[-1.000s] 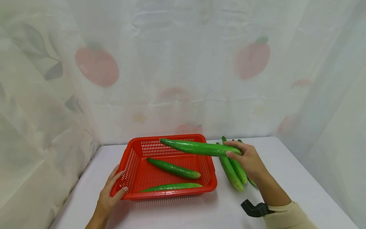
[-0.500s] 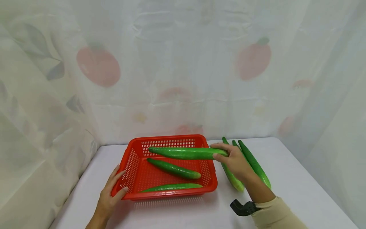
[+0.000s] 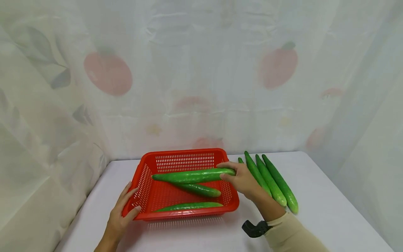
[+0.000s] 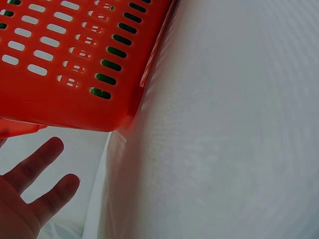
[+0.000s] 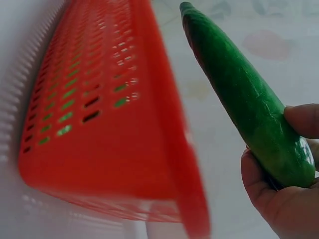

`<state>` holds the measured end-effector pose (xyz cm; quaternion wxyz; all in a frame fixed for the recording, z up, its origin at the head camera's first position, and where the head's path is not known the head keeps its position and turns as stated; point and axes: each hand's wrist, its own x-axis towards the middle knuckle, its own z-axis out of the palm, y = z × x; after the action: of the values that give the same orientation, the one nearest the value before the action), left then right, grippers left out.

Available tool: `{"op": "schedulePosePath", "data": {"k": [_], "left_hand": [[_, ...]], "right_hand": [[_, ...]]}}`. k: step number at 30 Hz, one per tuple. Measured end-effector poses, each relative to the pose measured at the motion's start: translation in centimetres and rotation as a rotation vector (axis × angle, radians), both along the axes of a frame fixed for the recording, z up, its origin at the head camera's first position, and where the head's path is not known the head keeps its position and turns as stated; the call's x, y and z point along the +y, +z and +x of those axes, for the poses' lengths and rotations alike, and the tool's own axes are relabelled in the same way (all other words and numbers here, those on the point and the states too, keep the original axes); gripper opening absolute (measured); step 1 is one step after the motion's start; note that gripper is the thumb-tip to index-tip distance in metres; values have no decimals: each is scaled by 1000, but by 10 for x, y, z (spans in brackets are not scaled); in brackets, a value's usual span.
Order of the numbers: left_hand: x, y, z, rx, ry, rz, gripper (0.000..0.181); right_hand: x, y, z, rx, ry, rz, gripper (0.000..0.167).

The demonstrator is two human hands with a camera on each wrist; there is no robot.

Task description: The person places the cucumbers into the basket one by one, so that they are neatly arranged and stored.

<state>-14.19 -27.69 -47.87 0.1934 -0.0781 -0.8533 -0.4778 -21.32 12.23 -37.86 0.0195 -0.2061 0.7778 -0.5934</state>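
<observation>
In the head view my right hand (image 3: pixel 241 179) grips a long green cucumber (image 3: pixel 192 176) by its paler end, with the thumb on the near side. This cucumber is nearly level over the red plastic basket (image 3: pixel 185 213), its dark tip pointing left. Below it in the basket lie a second cucumber (image 3: pixel 201 190), partly covered, and a third cucumber (image 3: pixel 189 206) along the front wall. My left hand (image 3: pixel 119 213) rests on the basket's left front corner. The left wrist view shows fingers (image 4: pixel 55 199) straight and spread near the basket wall (image 4: pixel 60 94).
Right of the basket, several more cucumbers (image 3: pixel 274 180) lie side by side on the white table (image 3: pixel 195 238); my right hand and forearm partly hide some. A pale printed curtain (image 3: pixel 201 87) hangs behind the table and down both sides.
My right hand has carried the cucumber leftward and down, from above the basket's right rim to over the basket's inside. My left hand and the basket stay in place.
</observation>
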Motion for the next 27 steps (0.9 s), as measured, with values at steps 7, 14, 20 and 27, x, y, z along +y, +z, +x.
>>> {"op": "schedulePosePath", "data": {"k": [7,14,20,27], "left_hand": [[1,0,0,-16,4,0,51],[2,0,0,-11,-10,16,51],[2,0,0,-1,0,3,51],[2,0,1,0,0,-8,51]], "right_hand": [[-13,-12,-6,6,16,64,27],[-20,-25,-11,1,33,118,26],[-29,-31,-15,61,54,174,26],[-41,-37,-14,129,76,273,24]]}}
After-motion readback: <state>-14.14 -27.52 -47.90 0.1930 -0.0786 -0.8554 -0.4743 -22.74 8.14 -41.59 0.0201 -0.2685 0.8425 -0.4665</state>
